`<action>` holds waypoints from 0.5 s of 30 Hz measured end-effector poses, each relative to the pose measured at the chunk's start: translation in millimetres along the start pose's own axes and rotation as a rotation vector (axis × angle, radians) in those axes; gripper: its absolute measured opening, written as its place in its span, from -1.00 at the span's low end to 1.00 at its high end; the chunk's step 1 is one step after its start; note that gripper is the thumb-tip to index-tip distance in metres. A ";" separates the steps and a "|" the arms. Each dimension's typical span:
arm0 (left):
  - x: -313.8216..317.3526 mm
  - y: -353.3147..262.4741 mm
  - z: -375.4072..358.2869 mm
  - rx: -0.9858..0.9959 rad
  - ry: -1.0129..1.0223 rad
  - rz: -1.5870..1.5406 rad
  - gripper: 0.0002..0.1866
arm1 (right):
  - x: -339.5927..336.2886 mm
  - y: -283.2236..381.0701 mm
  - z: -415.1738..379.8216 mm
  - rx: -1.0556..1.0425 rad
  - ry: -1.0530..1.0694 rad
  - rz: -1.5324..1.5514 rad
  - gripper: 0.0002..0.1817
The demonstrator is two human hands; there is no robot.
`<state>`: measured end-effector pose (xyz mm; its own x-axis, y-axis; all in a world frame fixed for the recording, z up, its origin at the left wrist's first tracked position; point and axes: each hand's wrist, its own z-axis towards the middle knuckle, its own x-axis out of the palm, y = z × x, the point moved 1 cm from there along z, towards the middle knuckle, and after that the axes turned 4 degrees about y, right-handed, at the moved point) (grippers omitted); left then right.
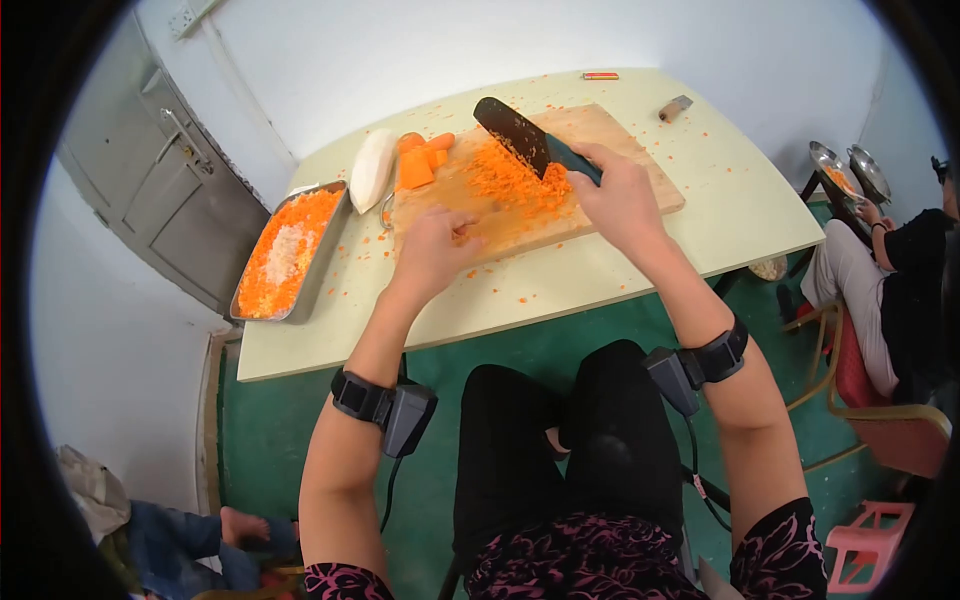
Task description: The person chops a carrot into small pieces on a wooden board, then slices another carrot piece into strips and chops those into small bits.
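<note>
My right hand is closed round the handle of a knife, whose dark blade carries orange bits and slants up to the left over the wooden cutting board. Finely chopped carrot is heaped beneath and beside the blade. Near the board's left front edge is my left hand, with its fingers curled; whether they hold anything is hidden. Carrot chunks lie at the board's left end, beside a peeled white radish. A metal tray of chopped carrot with a pale heap stands farther left.
An orange-red object and a wooden-handled tool lie toward the back of the table. Carrot bits are scattered around. At the right, another person sits near metal bowls. A pink stool stands lower right.
</note>
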<state>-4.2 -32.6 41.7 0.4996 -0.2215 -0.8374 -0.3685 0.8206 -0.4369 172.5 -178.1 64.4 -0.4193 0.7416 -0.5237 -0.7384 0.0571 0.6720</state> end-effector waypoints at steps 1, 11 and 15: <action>5.0 1.4 -0.9 0.009 0.013 0.009 -0.74 | -0.1 -2.0 0.7 0.022 0.014 0.073 -0.62; 20.5 19.9 54.3 0.017 -0.098 0.072 -0.85 | 5.7 -58.5 -2.2 0.321 0.024 0.741 -0.56; 26.2 49.9 95.9 -0.167 -0.112 -0.457 -0.79 | 4.5 -71.4 -6.0 0.349 -0.012 0.841 -0.55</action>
<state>65.7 53.1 29.4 0.7169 -0.4736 -0.5116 -0.2081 0.5550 -0.8054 220.1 -182.9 10.9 -0.7404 0.6367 0.2154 0.0112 -0.3086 0.9511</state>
